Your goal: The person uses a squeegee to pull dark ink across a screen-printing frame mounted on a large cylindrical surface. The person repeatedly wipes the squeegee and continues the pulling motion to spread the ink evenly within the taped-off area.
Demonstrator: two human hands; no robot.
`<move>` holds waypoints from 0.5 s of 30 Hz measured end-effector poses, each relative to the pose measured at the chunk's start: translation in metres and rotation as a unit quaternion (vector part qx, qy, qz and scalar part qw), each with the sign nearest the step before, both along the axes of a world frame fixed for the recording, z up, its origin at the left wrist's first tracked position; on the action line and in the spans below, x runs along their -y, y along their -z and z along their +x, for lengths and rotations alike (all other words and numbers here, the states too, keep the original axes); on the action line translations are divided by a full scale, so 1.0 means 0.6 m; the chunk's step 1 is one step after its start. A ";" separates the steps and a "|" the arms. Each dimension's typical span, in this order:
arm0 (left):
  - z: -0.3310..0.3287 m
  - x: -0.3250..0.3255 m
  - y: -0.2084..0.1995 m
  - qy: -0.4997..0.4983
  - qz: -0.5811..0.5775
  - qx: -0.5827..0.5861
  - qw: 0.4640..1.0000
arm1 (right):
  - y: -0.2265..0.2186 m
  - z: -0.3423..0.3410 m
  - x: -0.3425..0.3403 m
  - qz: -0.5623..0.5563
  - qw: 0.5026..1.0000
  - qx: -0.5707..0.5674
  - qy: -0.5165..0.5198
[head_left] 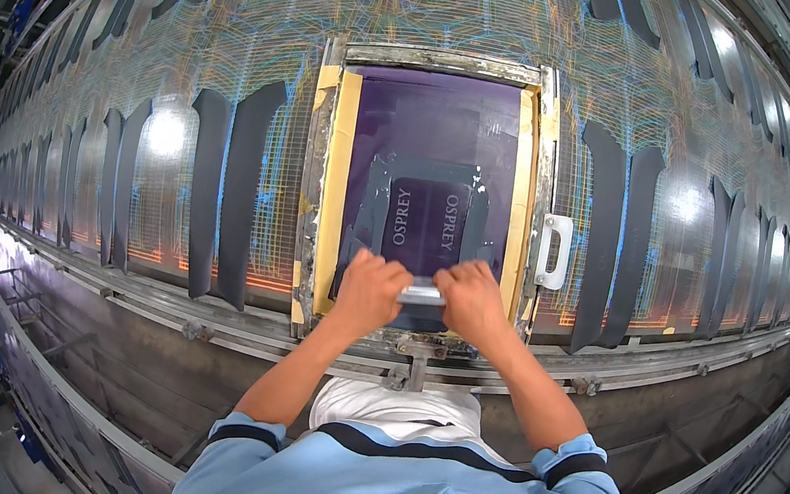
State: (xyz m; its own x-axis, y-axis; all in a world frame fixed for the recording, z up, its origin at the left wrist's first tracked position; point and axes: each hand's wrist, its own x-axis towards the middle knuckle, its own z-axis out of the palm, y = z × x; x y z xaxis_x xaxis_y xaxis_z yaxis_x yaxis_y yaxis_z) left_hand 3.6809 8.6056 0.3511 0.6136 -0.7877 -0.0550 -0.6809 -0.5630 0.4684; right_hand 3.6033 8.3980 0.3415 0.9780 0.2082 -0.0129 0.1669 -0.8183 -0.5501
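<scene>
Both of my hands are closed around a squeegee (422,292) near the front end of a screen-printing frame (441,63). My left hand (368,294) grips its left part and my right hand (471,301) its right part; a pale strip shows between them. The blade's lower edge is hidden by my hands. Under it lies the purple mesh (438,117), with pale lettering in two upright lines. Dark grey ink (376,192) forms a smeared band around the lettered area. Yellow tape (339,168) lines the frame's inner sides.
A white handle (554,252) sticks out from the frame's right side. Dark fabric pieces (247,191) lie in pairs along the long printing table (161,184), which is covered with coloured lines. A metal rail (203,316) runs along its near edge, close to my body.
</scene>
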 end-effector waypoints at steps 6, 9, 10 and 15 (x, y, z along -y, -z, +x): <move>0.110 0.047 -0.008 0.035 -0.012 0.055 0.998 | -0.008 0.099 0.048 -0.066 0.998 -0.006 -0.002; 0.222 0.096 0.004 0.032 -0.002 0.091 0.995 | 0.012 0.213 0.096 -0.072 0.997 0.002 0.013; 0.250 0.108 0.005 0.027 0.011 0.084 0.996 | 0.013 0.241 0.103 -0.068 0.998 -0.012 0.015; 0.277 0.122 0.028 0.004 -0.014 0.078 0.997 | 0.026 0.277 0.112 -0.041 0.998 -0.042 0.028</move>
